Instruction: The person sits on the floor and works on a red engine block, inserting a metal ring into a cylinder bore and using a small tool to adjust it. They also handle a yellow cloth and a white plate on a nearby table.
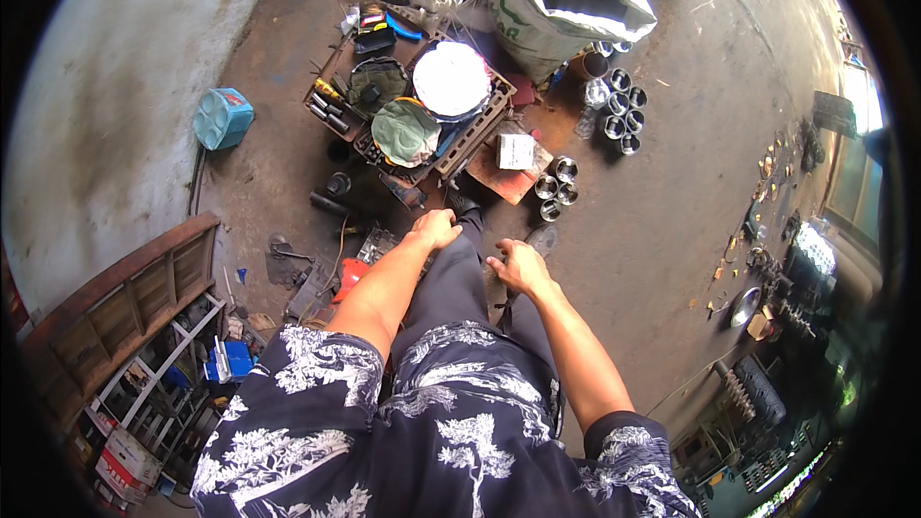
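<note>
My left hand (436, 227) rests on my left knee, its fingers curled in with nothing seen in them. My right hand (519, 266) is at my right knee, its fingers loosely bent and apart, holding nothing. Beyond my hands, a small white box (515, 152) sits on a reddish board (497, 181). Several shiny metal cylinders, like pistons (556, 187), stand by the board's right edge. A metal crate (470, 146) left of the board carries a round white-topped container (451, 82) and a container with a greenish cloth or bag (406, 131).
A large white sack (566, 14) stands open behind the crate, with more metal cylinders (624, 110) to its right. A blue plastic container (223, 119) is by the left wall. Machine parts (758, 403) line the right side; a wooden frame (125, 312) leans at left.
</note>
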Motion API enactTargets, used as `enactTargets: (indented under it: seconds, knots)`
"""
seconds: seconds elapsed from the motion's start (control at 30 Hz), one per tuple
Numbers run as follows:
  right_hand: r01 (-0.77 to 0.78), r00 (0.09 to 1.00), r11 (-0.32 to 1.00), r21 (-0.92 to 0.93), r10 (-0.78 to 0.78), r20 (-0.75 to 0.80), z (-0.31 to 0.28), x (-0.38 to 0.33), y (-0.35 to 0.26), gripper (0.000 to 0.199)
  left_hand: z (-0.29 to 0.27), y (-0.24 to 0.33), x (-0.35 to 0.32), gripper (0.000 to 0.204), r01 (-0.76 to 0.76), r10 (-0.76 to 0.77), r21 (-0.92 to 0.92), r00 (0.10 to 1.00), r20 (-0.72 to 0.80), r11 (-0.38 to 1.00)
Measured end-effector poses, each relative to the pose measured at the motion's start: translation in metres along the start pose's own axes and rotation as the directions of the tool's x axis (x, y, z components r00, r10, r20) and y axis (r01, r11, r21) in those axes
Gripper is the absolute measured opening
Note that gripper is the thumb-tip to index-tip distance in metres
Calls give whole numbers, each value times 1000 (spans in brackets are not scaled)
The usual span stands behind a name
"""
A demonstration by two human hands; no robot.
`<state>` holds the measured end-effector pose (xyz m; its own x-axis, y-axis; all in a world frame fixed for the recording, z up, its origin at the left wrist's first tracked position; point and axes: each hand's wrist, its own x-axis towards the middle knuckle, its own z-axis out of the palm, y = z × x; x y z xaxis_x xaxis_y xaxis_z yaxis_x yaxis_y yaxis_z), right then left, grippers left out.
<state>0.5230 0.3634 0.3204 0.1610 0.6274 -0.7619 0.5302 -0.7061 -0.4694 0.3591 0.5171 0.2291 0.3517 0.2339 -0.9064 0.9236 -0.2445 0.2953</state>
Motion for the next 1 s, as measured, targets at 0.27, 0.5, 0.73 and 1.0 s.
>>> enactTargets:
  seconds: [0.27,0.5,0.73,1.0]
  knots:
    - [-76,997,995,69,74,28,-8,47,9,46,-28,-1,51,31,-190,168,-30,921,-351,981]
    - [-52,997,989,137,59,-49,-1,80,12,45,-80,22,102,51,-305,436,329,412,-800,894]
    - [-101,995,963,248,104,4,11,87,29,46,-109,27,156,61,-261,148,16,496,-856,965]
    - [246,886,969,37,-209,-413,-14,134,6,29,-104,6,149,24,-359,-80,-199,320,-944,912]
